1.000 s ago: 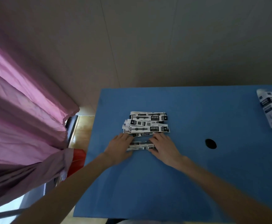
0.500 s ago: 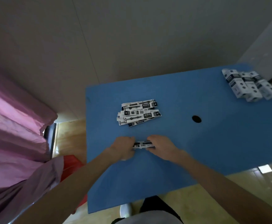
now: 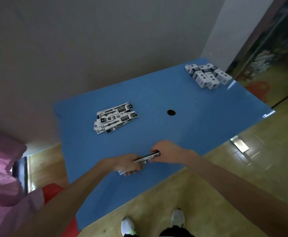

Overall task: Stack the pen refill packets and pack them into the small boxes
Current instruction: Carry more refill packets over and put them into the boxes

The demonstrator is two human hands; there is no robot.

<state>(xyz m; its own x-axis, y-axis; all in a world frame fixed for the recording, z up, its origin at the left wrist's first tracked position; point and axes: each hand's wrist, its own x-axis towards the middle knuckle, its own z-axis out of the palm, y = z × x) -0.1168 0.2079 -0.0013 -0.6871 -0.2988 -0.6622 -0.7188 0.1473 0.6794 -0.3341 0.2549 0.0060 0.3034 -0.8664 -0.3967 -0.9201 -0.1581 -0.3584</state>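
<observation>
A thin stack of black-and-white pen refill packets is held edge-on just above the blue table, near its front edge. My left hand grips its left end and my right hand grips its right end. Several more loose refill packets lie in an untidy pile farther back on the left of the table. Several small white boxes with dark labels lie side by side at the far right corner.
A round dark hole sits in the tabletop between pile and boxes. A pink curtain hangs at the left. A grey wall runs behind the table. My white shoes stand on the wooden floor below the front edge.
Both hands pulled a small stack away from the pile toward the table's front edge and turned it on edge. The view swung right and down, bringing the boxes and floor into sight.
</observation>
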